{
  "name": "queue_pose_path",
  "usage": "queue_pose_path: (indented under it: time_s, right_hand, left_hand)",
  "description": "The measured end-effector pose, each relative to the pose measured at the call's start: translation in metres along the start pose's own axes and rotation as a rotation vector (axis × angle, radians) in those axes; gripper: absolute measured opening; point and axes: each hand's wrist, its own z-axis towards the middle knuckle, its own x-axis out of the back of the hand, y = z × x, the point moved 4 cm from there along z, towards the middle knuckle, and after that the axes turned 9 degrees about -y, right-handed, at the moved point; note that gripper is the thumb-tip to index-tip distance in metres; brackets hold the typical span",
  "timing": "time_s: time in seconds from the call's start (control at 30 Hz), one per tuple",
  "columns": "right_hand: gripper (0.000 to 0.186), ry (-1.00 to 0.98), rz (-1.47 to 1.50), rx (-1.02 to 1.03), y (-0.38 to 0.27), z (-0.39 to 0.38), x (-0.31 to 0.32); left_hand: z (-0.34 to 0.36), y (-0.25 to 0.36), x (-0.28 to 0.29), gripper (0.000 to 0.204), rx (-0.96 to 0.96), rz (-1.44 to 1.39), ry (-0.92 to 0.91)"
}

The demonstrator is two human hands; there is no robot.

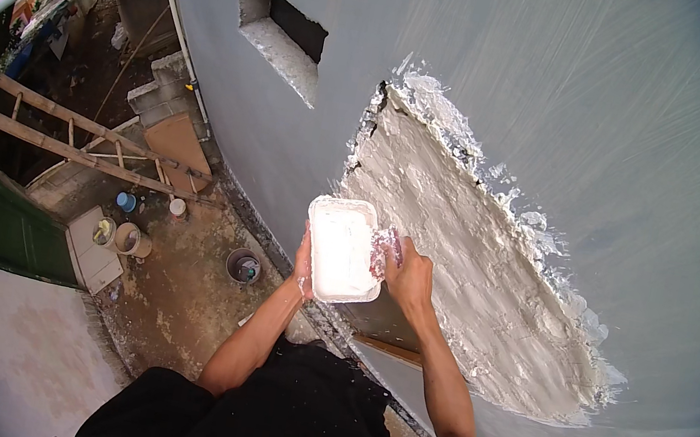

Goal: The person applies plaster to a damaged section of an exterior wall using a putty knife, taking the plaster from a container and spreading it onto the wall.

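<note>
My left hand is closed on the left side of a white rectangular plastic tub, held out in front of me. Smooth white plaster lies inside it. At the tub's right rim, my right hand grips a plaster-smeared scraper; its blade is mostly hidden by the smears and the fingers. Just beyond my hands, a large rough patch of wet-looking cream plaster covers part of the grey wall, with whiter ragged edges and a dark crack near its top left corner.
A square recess is cut into the wall at upper left. A bamboo ladder leans across the left side. On the stained floor stand a bucket, a tan bucket and a blue pail. A green door panel is at far left.
</note>
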Motion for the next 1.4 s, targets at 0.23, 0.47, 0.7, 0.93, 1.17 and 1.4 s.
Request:
queue_pose_path:
  time_s: [0.23, 0.47, 0.7, 0.93, 1.17, 1.4]
  right_hand:
    - [0.021, 0.063, -0.046, -0.024, -0.008, -0.01, 0.016]
    - [0.017, 0.129, -0.156, 0.04, -0.026, -0.015, 0.021]
    - [0.019, -0.047, -0.297, -0.015, -0.033, 0.009, 0.013]
    - [0.024, -0.114, -0.093, -0.06, -0.025, 0.019, 0.028]
    - [0.021, -0.036, -0.015, -0.012, -0.018, 0.006, 0.027]
    - [0.018, -0.016, -0.162, 0.173, -0.032, 0.011, 0.043]
  left_hand:
    - [0.004, -0.002, 0.007, 0.074, -0.017, 0.038, -0.011]
    - [0.006, -0.007, 0.017, 0.073, -0.055, 0.034, 0.037]
    - [0.002, -0.015, 0.029, 0.07, -0.047, 0.102, 0.072]
    - [-0.003, -0.017, 0.019, 0.072, -0.047, 0.049, 0.076]
    - [0.0, -0.015, 0.021, 0.078, -0.064, 0.075, 0.064]
    - [0.0, -0.016, 0.017, 0.076, -0.062, 0.093, 0.073]
